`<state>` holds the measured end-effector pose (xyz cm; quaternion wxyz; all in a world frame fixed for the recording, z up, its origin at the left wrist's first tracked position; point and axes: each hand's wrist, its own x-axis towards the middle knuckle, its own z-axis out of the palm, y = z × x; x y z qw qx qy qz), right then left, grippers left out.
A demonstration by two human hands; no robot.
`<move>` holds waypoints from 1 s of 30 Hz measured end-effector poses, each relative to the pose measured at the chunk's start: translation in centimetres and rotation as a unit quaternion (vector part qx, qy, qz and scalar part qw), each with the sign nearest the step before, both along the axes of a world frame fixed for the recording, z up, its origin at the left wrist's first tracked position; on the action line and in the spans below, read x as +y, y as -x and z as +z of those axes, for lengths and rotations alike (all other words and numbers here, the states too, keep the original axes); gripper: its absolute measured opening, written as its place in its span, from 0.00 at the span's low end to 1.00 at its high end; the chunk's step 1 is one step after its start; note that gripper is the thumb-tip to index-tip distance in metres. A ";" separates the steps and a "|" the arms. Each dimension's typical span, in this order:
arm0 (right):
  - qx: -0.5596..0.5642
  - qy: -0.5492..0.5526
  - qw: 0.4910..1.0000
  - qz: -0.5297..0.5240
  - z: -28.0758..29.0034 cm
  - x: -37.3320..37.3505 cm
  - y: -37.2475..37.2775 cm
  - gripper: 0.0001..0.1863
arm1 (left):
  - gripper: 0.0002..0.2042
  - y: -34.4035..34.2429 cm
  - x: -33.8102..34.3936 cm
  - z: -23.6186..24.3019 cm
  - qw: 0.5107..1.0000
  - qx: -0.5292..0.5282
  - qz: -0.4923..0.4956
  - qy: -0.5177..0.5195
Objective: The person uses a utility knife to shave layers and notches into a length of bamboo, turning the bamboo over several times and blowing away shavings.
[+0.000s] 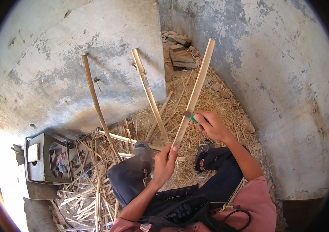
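Observation:
A long split bamboo strip (198, 86) slants up and away from me, its pale inner face showing. Wrapped round its lower end is my left hand (165, 164). My right hand (212, 125) grips a knife (189, 114) by its green handle. The knife's short dark blade lies across the strip, touching it a little above my left hand. Most of the handle is hidden inside my fingers.
Two bamboo pieces, one darker (97, 102) and one pale (148, 87), lean against the left wall (106, 27). Shavings and split strips (91, 197) cover the floor. A box-like cabinet (37, 166) stands at left; bricks and boards (182, 58) lie in the far corner.

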<state>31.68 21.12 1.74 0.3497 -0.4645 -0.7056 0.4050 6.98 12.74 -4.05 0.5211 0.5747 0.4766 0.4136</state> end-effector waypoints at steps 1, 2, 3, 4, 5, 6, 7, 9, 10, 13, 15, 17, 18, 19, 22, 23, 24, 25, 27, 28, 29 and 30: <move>-0.004 -0.007 1.000 -0.002 -0.3 0.1 -0.1 0.23 | 0.16 0.0 0.0 0.1 1.000 0.009 0.003 -0.008; 0.000 -0.008 1.000 -0.008 -0.4 0.2 -0.1 0.23 | 0.16 0.0 0.0 0.2 1.000 0.019 0.005 -0.016; 0.004 -0.009 1.000 -0.015 -0.6 0.2 -0.1 0.23 | 0.16 0.0 0.0 0.3 1.000 0.019 0.007 -0.023; 0.009 -0.010 1.000 -0.021 -0.6 0.1 0.0 0.23 | 0.16 0.0 0.1 0.3 0.999 0.019 0.009 -0.030; 0.022 -0.014 0.999 -0.030 -0.4 0.0 0.2 0.22 | 0.15 0.0 0.1 0.4 0.999 0.019 0.011 -0.036; 0.034 -0.018 0.998 -0.039 -0.1 -0.3 0.5 0.21 | 0.15 0.0 0.1 0.4 0.999 0.017 0.010 -0.034; 0.047 -0.022 0.998 -0.048 0.1 -0.4 0.7 0.20 | 0.15 0.0 0.1 0.5 0.999 0.015 0.009 -0.031; 0.072 0.006 0.996 -0.054 -0.2 -0.3 0.8 0.18 | 0.14 0.1 0.1 0.3 1.000 0.013 0.001 -0.027; 0.085 0.020 0.994 -0.058 -0.3 -0.3 0.8 0.18 | 0.14 0.1 0.2 0.2 1.000 0.013 -0.007 -0.025; 0.096 0.064 0.991 -0.062 0.3 -0.5 1.0 0.15 | 0.16 0.3 0.2 0.3 0.999 0.040 -0.034 -0.001; 0.086 0.057 0.993 -0.051 0.0 -0.6 1.1 0.15 | 0.18 0.2 0.2 0.3 0.998 0.044 -0.043 -0.007; 0.079 0.050 0.995 -0.033 -0.3 -0.8 1.5 0.14 | 0.19 0.0 0.4 0.2 0.998 0.027 -0.040 -0.040; 0.075 0.045 0.996 -0.021 -0.3 -1.0 1.9 0.14 | 0.18 0.0 0.4 0.4 0.999 0.006 -0.045 -0.025; 0.072 0.041 0.997 -0.012 -0.3 -1.2 2.2 0.13 | 0.18 -0.1 0.5 1.0 0.998 -0.016 -0.053 -0.010; 0.021 0.039 0.999 0.009 -1.3 -1.4 2.5 0.13 | 0.18 -0.1 0.8 0.5 0.984 -0.134 -0.107 0.049; 0.020 0.025 0.999 0.022 -1.3 -1.5 2.8 0.13 | 0.18 0.0 0.9 0.0 0.973 -0.180 -0.129 0.070; 0.019 0.011 0.999 0.034 -1.3 -1.7 3.1 0.13 | 0.18 0.1 0.8 -0.2 0.969 -0.186 -0.132 0.095; 0.018 -0.003 0.999 0.045 -1.2 -1.7 3.3 0.13 | 0.18 0.3 0.8 -0.4 0.964 -0.194 -0.137 0.121; -0.012 -0.059 0.998 0.028 -0.6 -1.9 3.5 0.14 | 0.18 0.5 0.8 -0.4 0.968 -0.175 -0.132 0.120; -0.027 -0.086 0.996 0.018 -0.5 -2.0 3.5 0.14 | 0.18 0.4 0.9 0.2 0.977 -0.148 -0.122 0.094; 0.004 -0.112 0.994 0.013 -0.9 -1.8 3.3 0.14 | 0.18 0.4 0.9 0.5 0.984 -0.121 -0.112 0.068; 0.035 -0.137 0.990 0.008 -1.6 -1.6 3.1 0.14 | 0.19 0.5 0.9 0.4 0.981 -0.135 -0.107 0.085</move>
